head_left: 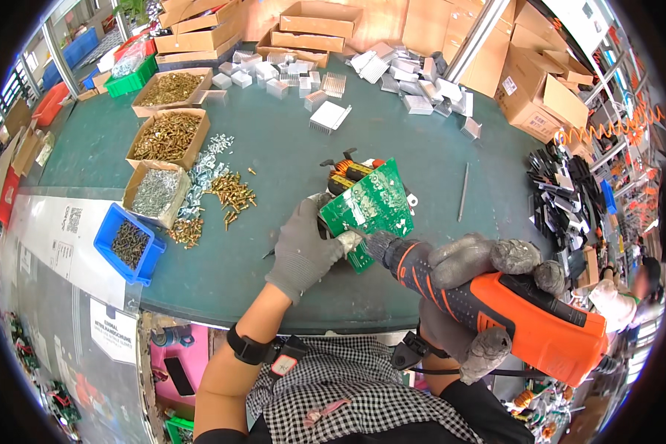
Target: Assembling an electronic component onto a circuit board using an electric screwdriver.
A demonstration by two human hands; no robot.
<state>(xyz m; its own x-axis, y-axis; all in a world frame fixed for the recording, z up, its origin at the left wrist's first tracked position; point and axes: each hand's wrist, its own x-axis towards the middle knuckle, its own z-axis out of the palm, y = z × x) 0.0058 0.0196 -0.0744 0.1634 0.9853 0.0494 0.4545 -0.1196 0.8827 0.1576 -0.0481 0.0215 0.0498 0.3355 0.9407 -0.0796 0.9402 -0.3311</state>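
Note:
My left hand [303,246], in a grey glove, is closed on the near left edge of a green circuit board [381,203]. The board is tilted, its soldered face toward me, with yellow-and-black parts and a copper coil [357,172] showing behind its far edge. In my right hand [470,270], also gloved, is an orange and black power screwdriver [529,318]. Its dark nose [381,246] points left at the board's lower part, close to my left fingertips. Whether the bit touches a screw there is hidden.
Left on the green table are boxes of brass screws [169,137] and silver screws [155,194], a blue bin of dark screws [129,244] and loose brass screws [231,194]. Metal heatsinks [329,117] lie at the back. A thin rod [463,192] and black parts [559,200] are right.

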